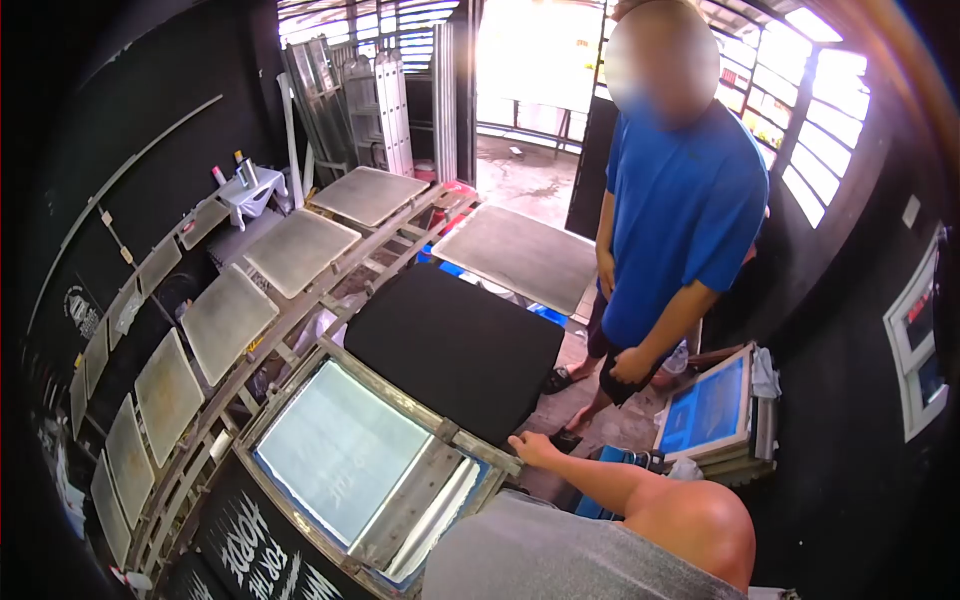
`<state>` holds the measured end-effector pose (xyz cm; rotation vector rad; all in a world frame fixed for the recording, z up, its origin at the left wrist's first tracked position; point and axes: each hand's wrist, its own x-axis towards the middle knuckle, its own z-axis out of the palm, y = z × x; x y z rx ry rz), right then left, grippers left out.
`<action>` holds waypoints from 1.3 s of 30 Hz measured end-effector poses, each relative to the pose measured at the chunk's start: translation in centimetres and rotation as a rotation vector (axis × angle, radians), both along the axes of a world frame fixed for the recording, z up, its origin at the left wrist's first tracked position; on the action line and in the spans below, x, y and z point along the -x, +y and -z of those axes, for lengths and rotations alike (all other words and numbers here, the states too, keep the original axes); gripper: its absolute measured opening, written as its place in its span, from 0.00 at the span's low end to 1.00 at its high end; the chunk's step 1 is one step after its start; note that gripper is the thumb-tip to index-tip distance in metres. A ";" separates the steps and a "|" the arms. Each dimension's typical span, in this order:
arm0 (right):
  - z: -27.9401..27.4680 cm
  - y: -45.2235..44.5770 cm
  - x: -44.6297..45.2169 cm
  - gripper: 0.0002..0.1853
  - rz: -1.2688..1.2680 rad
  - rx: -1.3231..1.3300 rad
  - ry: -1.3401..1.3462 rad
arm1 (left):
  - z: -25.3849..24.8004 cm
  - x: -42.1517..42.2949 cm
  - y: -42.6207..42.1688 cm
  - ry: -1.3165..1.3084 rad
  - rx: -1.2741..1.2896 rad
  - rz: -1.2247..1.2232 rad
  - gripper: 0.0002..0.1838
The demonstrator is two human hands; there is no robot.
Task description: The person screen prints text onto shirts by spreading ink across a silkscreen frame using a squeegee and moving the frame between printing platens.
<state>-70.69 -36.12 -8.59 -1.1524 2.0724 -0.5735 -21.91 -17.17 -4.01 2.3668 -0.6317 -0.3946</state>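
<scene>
My right hand [537, 450] reaches to the near corner of a black fabric piece [455, 340], its fingers closed at the fabric's edge. The fabric lies flat and smooth over a board with rounded corners. Just beside that hand is the corner of a wooden-framed printing screen [340, 450], which has a pale mesh with faint lettering. A wide squeegee [408, 495] with a wooden handle rests across the screen, beside a strip of white ink [437, 520]. My left hand is out of view. Below the screen lies black fabric printed with white lettering [255, 550].
A person in a blue shirt [670, 220] stands across from me, hands low. Several grey boards [230, 320] line a wooden rack on the left; another board [515, 250] lies beyond the black fabric. Stacked screens [710, 410] stand at right. Ladders [390, 110] lean at the back.
</scene>
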 end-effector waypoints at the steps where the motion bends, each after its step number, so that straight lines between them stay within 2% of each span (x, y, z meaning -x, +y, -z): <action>1: 0.4 -0.4 -0.4 0.33 0.002 -0.001 0.000 | 0.0 0.2 -0.5 0.048 0.001 0.010 0.23; 3: 0.9 -1.4 -1.6 0.42 -0.128 -0.104 -0.098 | 0.3 0.9 -1.2 0.133 0.013 0.047 0.24; 4: -0.9 -1.8 -2.6 0.42 -0.125 -0.102 -0.096 | 0.4 1.1 -1.5 0.173 0.022 0.066 0.25; 6: -4.0 -2.3 -4.2 0.48 -0.210 -0.326 -0.147 | 0.5 1.6 -2.4 0.264 0.033 0.096 0.26; 15: -2.0 -3.6 -5.7 0.56 -0.181 -0.298 -0.114 | 1.6 2.5 -3.4 0.566 0.065 0.134 0.35; 18: -5.2 -3.2 -6.3 0.56 -0.142 -0.386 -0.179 | 2.2 2.2 -3.0 0.669 0.109 0.132 0.38; 20: -3.9 -3.2 -6.0 0.55 -0.179 -0.320 -0.081 | 2.9 1.9 -2.4 0.775 0.177 0.124 0.40; 22: 0.2 -4.3 -5.4 0.54 -0.289 -0.257 0.035 | 3.4 1.8 -1.0 0.968 0.287 0.096 0.43; 23: -2.5 -4.0 -5.4 0.53 -0.322 -0.280 0.009 | 3.2 1.9 -0.2 1.078 0.329 0.067 0.44; 24: 2.5 -4.6 -4.1 0.51 -0.448 -0.216 0.007 | 3.7 1.4 0.4 1.201 0.327 -0.052 0.43; 25: 1.1 -4.2 -4.5 0.50 -0.305 -0.232 -0.023 | 4.7 0.8 0.6 1.129 0.246 -0.064 0.43; 26: -0.8 -3.8 -5.4 0.49 -0.263 -0.231 0.060 | 5.6 0.4 1.4 0.989 0.109 -0.073 0.43; 28: -1.3 -4.1 -4.7 0.45 -0.267 -0.216 -0.048 | 6.9 0.0 2.0 0.841 -0.068 -0.092 0.46; 29: -0.8 -4.4 -3.7 0.45 -0.298 -0.236 -0.049 | 4.4 0.8 1.7 0.794 -0.089 -0.080 0.45; 30: 0.7 -5.3 -2.7 0.43 -0.169 -0.289 -0.240 | 3.6 1.6 1.5 0.802 -0.096 -0.107 0.45; 31: 0.6 -5.7 -3.0 0.41 -0.023 -0.335 -0.433 | 3.1 2.1 1.4 0.686 -0.103 -0.104 0.45; 32: 0.6 -5.9 -3.4 0.41 -0.025 -0.342 -0.432 | 2.6 2.5 1.2 0.568 -0.109 -0.091 0.44; 33: -1.3 -5.8 -4.8 0.39 0.055 -0.320 -0.555 | 2.5 2.9 1.1 0.433 -0.074 -0.049 0.42; 34: -2.4 -5.5 -5.1 0.38 0.147 -0.292 -0.676 | 1.5 2.9 1.0 0.436 -0.082 -0.033 0.42; 35: 3.9 -6.7 -2.8 0.38 0.128 -0.284 -0.479 | 0.5 2.8 0.7 0.569 -0.061 -0.057 0.41; 36: 4.8 -6.6 -2.9 0.39 0.111 -0.245 -0.404 | -0.2 2.9 0.2 0.704 -0.047 -0.078 0.40; 37: 4.3 -6.4 -3.2 0.39 0.107 -0.250 -0.350 | 0.6 2.9 0.3 0.710 -0.058 -0.050 0.40; 39: 2.9 -5.8 -3.4 0.40 0.119 -0.253 -0.295 | 2.3 3.4 1.1 0.621 0.111 -0.088 0.38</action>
